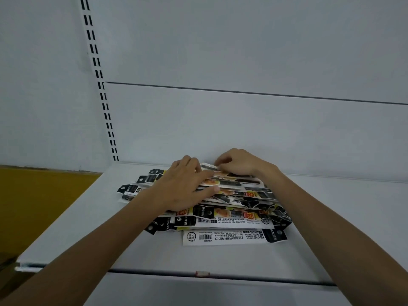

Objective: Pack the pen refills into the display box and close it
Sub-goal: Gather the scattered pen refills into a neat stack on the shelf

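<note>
A loose heap of pen refill packs [234,214], long flat sleeves printed black, white and yellow, lies on a white shelf [342,217]. One pack [223,236] lies apart at the front, barcode side up. My left hand [183,184] rests flat on the left part of the heap, fingers straight and pointing right. My right hand [237,162] is at the heap's far edge, its curled fingers pinching the end of the top pack [208,166]. No display box is in view.
The shelf backs onto a white panel wall [242,118] with a slotted upright [103,100] at the left. A yellow surface [39,202] lies beyond the shelf's left edge. The shelf's front lip [198,273] runs below the heap.
</note>
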Demonstrator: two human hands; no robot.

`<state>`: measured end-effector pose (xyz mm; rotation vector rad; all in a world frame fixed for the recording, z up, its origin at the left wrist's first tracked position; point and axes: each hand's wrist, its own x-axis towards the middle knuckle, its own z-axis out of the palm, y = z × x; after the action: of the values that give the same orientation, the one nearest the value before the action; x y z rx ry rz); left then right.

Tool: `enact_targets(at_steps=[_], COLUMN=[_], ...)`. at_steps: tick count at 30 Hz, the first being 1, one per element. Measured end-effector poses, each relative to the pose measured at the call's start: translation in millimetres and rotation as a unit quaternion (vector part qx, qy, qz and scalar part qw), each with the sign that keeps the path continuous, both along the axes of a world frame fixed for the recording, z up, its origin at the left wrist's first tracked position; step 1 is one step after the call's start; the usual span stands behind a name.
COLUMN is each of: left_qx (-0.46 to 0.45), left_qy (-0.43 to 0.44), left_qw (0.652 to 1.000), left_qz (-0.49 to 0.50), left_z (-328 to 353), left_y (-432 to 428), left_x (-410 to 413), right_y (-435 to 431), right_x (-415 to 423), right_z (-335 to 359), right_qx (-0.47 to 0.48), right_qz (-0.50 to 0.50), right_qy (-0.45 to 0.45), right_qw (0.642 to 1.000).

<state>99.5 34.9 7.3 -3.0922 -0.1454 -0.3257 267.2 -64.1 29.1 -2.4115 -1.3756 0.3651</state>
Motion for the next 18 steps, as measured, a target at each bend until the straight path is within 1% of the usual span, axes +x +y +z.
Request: enact_targets(at_steps=[2,4,5,7,10,11,12,14,15,17,18], left_qx=[-0.043,-0.065,-0.064,-0.056,-0.026,-0.028,-0.048,-0.13,-0.172,-0.219,-0.214], left_qy=[0.005,0.041,0.054,0.053,0.013,0.001,-0.01,-0.034,-0.049,-0.071,-0.067], left_qw=[0.999,0.997,0.996,0.997,0.999,0.999,0.998,0.991,0.983,0.973,0.974], left_qz=[-0.006,0.003,0.007,0.012,0.023,0.024,0.025,0.028,0.03,0.024,0.02], left_z=[-2,-3,-3,-4,-6,-6,-6,-7,-8,-7,-6], left_y=[0,-1,-1,-1,1,0,-1,0,1,6,9], left_x=[1,1,1,2,6,8,9,11,11,9,7], right_y=[3,5,5,2,-4,-6,-8,-10,-11,-12,-14], right_x=[-5,-10,-11,-14,-17,-19,-21,-26,-28,-28,-27], right_z=[4,6,7,10,15,16,17,17,16,14,13], right_qx=[0.014,0.028,0.039,0.056,0.037,0.01,-0.029,-0.11,-0.14,-0.165,-0.165], right_qz=[0.028,0.049,0.056,0.058,0.05,0.063,0.085,0.125,0.13,0.133,0.13], right_qy=[0.033,0.074,0.102,0.151,0.193,0.177,0.14,0.075,0.063,0.053,0.047], right_qw=[0.999,0.996,0.992,0.985,0.979,0.982,0.986,0.983,0.98,0.976,0.977])
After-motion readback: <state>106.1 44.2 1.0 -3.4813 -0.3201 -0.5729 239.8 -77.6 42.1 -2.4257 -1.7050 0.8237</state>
